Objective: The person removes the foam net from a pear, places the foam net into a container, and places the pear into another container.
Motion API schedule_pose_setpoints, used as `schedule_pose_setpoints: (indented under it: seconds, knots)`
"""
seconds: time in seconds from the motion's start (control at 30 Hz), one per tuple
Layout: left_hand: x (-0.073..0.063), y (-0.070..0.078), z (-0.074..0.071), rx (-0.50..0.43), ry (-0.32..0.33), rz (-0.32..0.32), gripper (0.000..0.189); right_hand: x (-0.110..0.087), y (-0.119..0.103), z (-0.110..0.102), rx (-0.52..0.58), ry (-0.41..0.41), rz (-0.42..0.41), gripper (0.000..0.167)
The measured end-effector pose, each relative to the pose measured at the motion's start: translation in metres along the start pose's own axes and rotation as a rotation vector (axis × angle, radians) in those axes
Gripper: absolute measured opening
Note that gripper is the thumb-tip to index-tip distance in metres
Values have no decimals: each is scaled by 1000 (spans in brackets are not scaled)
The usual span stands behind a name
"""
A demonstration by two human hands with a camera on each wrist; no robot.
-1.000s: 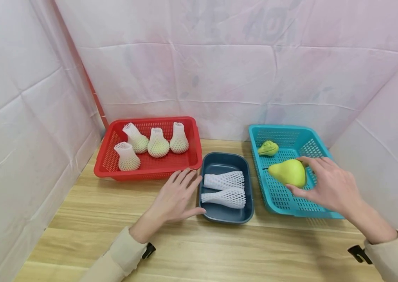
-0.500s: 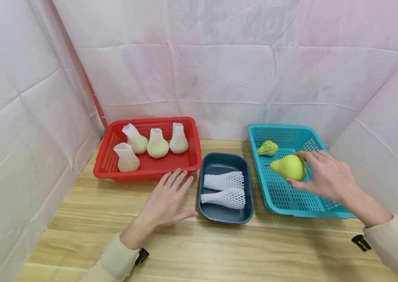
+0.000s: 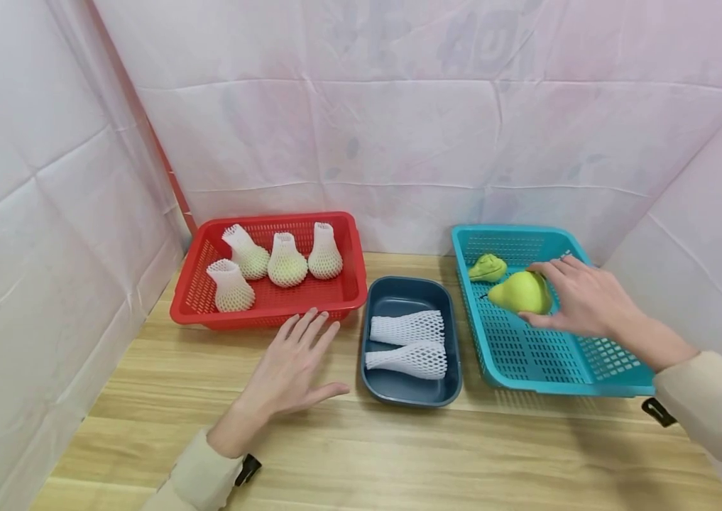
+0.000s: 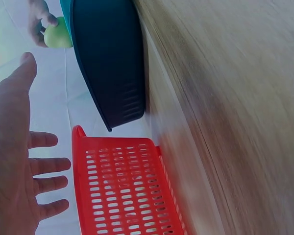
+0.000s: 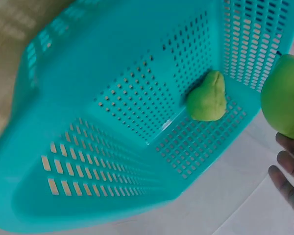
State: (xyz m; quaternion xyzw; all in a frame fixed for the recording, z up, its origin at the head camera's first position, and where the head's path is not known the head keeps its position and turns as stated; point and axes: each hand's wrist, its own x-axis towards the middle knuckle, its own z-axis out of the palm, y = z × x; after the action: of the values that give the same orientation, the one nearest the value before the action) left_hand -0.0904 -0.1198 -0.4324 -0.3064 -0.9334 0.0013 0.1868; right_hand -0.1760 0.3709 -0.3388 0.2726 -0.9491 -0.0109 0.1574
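Observation:
My right hand (image 3: 587, 298) grips a green pear (image 3: 522, 292) by its wide end, over the turquoise basket (image 3: 565, 388). Its stem points left. Inside that basket, near the far left corner, lies a smaller wrinkled green fruit (image 3: 487, 267), like a chayote; the right wrist view also shows this fruit (image 5: 207, 98) below the held pear (image 5: 284, 95). My left hand (image 3: 284, 369) holds nothing. Its fingers are spread and straight, near the front wall of the red basket (image 3: 271, 317). In the left wrist view the left hand (image 4: 19, 161) is apart from that basket.
Between the two baskets stands a dark blue tray (image 3: 412, 394) with two white foam net sleeves (image 3: 407, 358) in it. The red basket holds several pale fruits in foam nets (image 3: 287, 262). White cloth walls (image 3: 399, 135) enclose the wooden table (image 3: 437, 454).
My right hand has moved the pear slightly away from me, toward the back of the turquoise basket. My left hand has drawn back leftward from the blue tray.

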Motion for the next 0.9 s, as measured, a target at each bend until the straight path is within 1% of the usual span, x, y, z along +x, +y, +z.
schedule_pose_setpoints:
  seconds: [0.07,0.17,0.37,0.63,0.77,0.9]
  knots:
    - [-2,-1,0,6,7,-1,98,3,5,3,4,-2,-29,81]
    - [-4,-3,-1,15,8,-2,98,6,12,6,15,-23,-49,79]
    - [-7,-5,-4,15,8,-5,98,13,23,9,18,-84,-39,80]
    - [-8,-5,-4,8,-13,-8,97,23,30,9,8,-129,-31,80]
    - [-9,-4,-4,5,-19,-7,97,28,32,11,-8,-159,-46,79]
    - [-9,-4,-4,6,-16,-9,97,31,35,19,-22,-181,-81,79]
